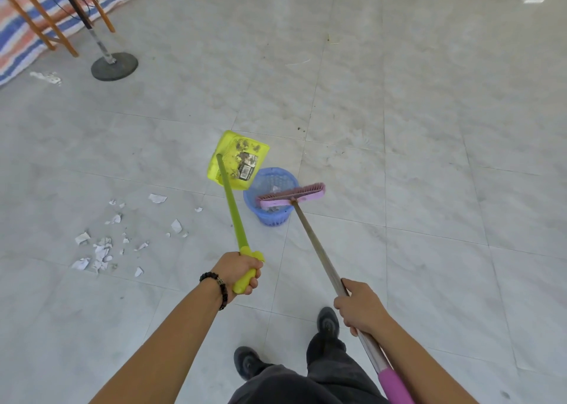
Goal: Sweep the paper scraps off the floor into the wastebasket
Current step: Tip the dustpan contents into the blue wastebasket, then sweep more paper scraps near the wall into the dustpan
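My left hand grips the green handle of a yellow dustpan, which is raised and tilted over the left rim of a small blue wastebasket. My right hand grips the metal pole of a pink broom, whose head lies across the basket's opening. Some paper shows inside the basket. Several white paper scraps lie scattered on the grey tiled floor to the left of the basket, with more scraps a little farther up.
A round black stand base with its pole stands at the upper left, beside wooden chair legs on a striped tarp. A white scrap lies near the tarp's edge. My shoes are at the bottom.
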